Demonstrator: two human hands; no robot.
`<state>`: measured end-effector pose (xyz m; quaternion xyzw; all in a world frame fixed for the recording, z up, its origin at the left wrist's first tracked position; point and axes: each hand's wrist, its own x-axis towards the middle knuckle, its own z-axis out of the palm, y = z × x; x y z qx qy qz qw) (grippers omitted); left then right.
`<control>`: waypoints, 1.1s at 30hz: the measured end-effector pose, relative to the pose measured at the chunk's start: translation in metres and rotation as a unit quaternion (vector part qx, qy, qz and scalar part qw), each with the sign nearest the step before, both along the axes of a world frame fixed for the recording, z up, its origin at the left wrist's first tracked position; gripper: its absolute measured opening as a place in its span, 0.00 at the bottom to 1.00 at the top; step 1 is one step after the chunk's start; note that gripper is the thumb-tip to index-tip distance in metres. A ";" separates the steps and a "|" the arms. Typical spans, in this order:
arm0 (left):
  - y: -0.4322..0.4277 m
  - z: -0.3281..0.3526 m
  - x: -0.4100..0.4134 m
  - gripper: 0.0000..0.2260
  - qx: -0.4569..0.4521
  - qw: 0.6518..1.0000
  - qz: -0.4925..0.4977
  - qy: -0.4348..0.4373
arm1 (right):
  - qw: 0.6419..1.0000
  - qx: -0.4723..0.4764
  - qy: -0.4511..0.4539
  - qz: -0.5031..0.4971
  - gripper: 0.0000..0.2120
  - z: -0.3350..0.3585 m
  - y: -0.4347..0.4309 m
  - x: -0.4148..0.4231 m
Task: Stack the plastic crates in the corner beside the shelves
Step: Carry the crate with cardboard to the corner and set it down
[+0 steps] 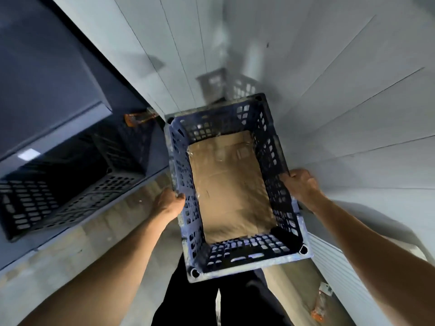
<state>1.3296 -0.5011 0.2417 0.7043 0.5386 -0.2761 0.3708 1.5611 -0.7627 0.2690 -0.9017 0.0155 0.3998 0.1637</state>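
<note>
Blue perforated plastic crate (237, 187), lined with brown cardboard (229, 187), held in the air above the floor (94, 250). Left hand (168, 203) grips the crate's left rim; right hand (302, 185) grips its right rim. Beyond the crate, a blurred crate (226, 87) stands in the wall corner; left of it, dark shelves (58, 109) hold another crate (58, 196).

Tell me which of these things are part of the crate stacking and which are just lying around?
Part of the job:
- blue crate, held by the left hand and right hand
- pale crate in the corner
- dark crate on the shelf

Just lying about:
- cardboard lining the blue crate
- orange object by the shelf
- orange object on the floor
</note>
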 end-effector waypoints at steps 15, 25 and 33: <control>-0.008 -0.182 0.044 0.14 0.016 0.997 -0.041 0.060 | 0.999 -0.045 -0.014 0.008 0.16 -0.177 0.016 0.031; -0.010 -0.261 0.040 0.16 -0.054 0.991 0.110 0.051 | 0.999 -0.009 0.017 0.028 0.17 -0.253 0.033 0.059; -0.017 -0.292 0.056 0.21 -0.046 0.987 0.145 0.057 | 0.999 0.012 0.020 0.036 0.16 -0.290 0.046 0.078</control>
